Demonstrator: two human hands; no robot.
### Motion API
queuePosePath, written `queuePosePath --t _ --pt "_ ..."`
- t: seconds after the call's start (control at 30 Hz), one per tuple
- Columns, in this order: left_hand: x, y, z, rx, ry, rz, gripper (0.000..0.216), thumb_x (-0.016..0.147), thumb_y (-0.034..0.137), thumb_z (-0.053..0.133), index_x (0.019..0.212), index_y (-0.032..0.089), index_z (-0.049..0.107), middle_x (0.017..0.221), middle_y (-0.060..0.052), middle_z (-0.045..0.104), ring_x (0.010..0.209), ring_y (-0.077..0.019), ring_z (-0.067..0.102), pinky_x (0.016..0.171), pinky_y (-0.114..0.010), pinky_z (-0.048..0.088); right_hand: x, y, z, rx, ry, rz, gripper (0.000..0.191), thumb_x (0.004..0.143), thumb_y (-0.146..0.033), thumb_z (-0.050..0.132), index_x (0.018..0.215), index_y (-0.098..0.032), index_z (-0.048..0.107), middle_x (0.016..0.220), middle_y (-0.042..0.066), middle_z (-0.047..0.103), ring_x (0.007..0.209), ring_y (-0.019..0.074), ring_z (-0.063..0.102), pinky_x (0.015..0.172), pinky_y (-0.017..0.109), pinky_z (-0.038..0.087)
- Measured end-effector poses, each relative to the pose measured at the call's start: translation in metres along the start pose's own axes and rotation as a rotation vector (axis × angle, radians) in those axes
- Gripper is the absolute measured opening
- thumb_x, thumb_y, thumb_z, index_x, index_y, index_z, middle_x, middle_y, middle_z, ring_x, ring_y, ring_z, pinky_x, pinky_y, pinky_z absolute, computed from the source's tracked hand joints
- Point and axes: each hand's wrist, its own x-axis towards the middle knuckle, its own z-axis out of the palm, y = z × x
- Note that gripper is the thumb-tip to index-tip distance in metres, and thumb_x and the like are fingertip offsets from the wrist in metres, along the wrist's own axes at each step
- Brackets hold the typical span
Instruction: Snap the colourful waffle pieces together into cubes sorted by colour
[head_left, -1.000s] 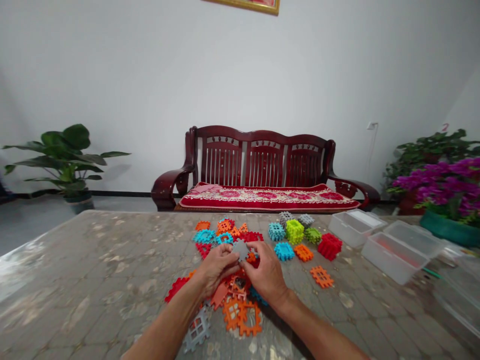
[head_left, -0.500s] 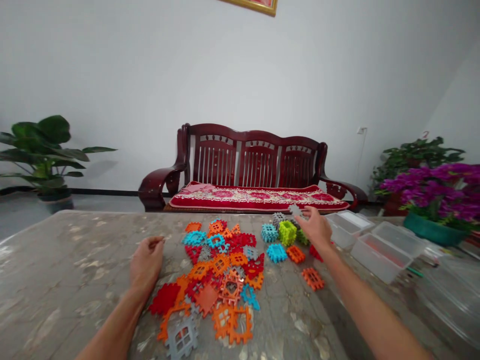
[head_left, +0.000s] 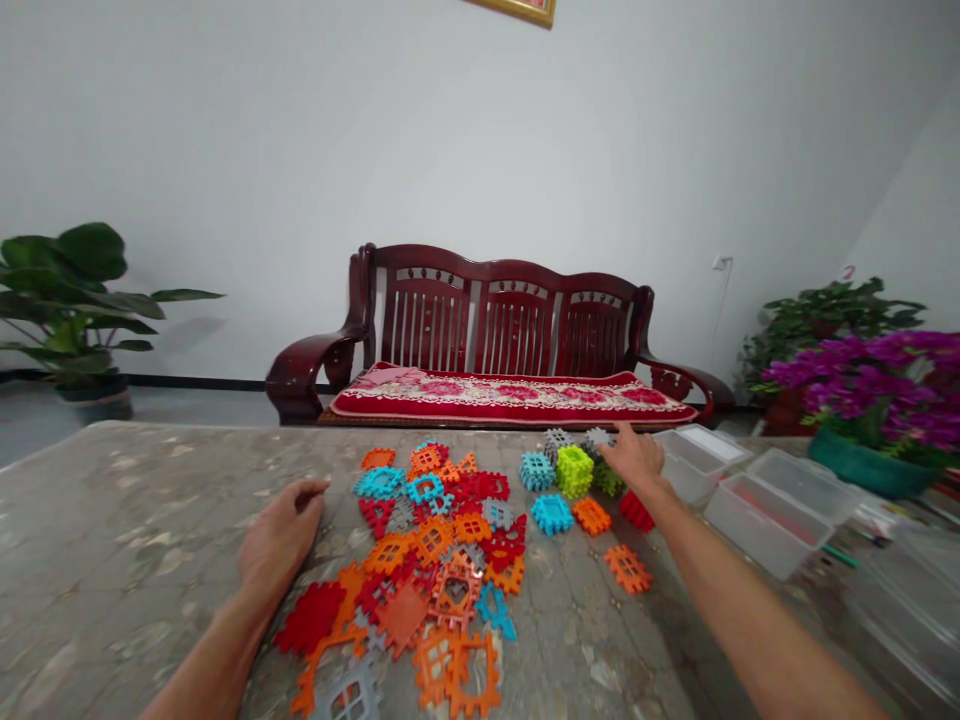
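A heap of flat interlocking plastic tiles (head_left: pixel 442 560) in orange, red, blue and grey lies on the marbled table (head_left: pixel 150 520). My left hand (head_left: pixel 279 541) rests on the table at the heap's left edge, fingers loosely curled, holding nothing. My right hand (head_left: pixel 634 457) reaches far right to a row of assembled cubes, its fingertips pinched on a grey tile (head_left: pixel 598 438) at a grey cube. Beside it stand a lime cube (head_left: pixel 574 470), a blue cube (head_left: pixel 536 470) and another grey cube (head_left: pixel 556 440). A red cube (head_left: pixel 636 510) is half hidden by my forearm.
Loose tiles lie near the cubes: one blue (head_left: pixel 553 513), two orange (head_left: pixel 628 568). Clear plastic boxes (head_left: pixel 765 510) stand at the right, with purple flowers (head_left: pixel 877 395) behind them. A dark wooden bench (head_left: pixel 495 340) stands beyond the table, a potted plant (head_left: pixel 67 300) at far left.
Both hands left the heap, where they held a grey tile together. My right hand carried that tile to the cubes at the right; my left hand moved left and settled on the table.
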Motion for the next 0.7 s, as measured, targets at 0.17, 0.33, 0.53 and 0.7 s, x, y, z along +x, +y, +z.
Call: queuePosePath --t 0.17,0.33,0.53,0.7 --pt "-0.002 0.001 0.000 0.030 -0.005 0.008 0.040 0.084 0.041 0.048 0.113 0.026 0.070 0.107 -0.009 0.075 0.096 -0.0332 0.069 0.071 -0.038 0.052 -0.002 -0.016 -0.010 0.203 -0.072 0.018 0.048 0.079 -0.049 0.065 0.121 -0.024 0.063 0.106 0.007 0.075 0.104 0.0298 0.067 0.086 0.038 0.047" --pt "-0.003 0.002 -0.001 0.028 0.001 0.016 0.040 0.085 0.041 0.048 0.113 0.026 0.070 0.108 -0.008 0.075 0.097 -0.0319 0.069 0.071 -0.036 0.052 -0.006 -0.042 -0.018 0.327 -0.149 -0.015 0.056 0.079 -0.051 0.066 0.126 -0.022 0.059 0.108 0.006 0.075 0.105 0.0283 0.067 0.084 0.035 0.047" --pt "-0.004 0.005 -0.003 0.042 -0.018 0.018 0.039 0.088 0.038 0.045 0.116 0.025 0.068 0.113 -0.006 0.075 0.103 -0.0281 0.068 0.076 -0.032 0.052 -0.009 -0.054 -0.019 0.206 -0.174 -0.020 0.053 0.080 -0.052 0.064 0.124 -0.024 0.060 0.108 0.007 0.074 0.110 0.0300 0.065 0.090 0.038 0.046" --pt "-0.006 0.006 -0.003 0.049 -0.005 0.014 0.037 0.087 0.037 0.047 0.114 0.026 0.069 0.110 -0.005 0.076 0.100 -0.0279 0.069 0.074 -0.032 0.052 -0.010 -0.049 -0.019 0.224 -0.151 -0.064 0.054 0.080 -0.051 0.064 0.125 -0.022 0.061 0.108 0.008 0.075 0.110 0.0312 0.065 0.091 0.040 0.046"
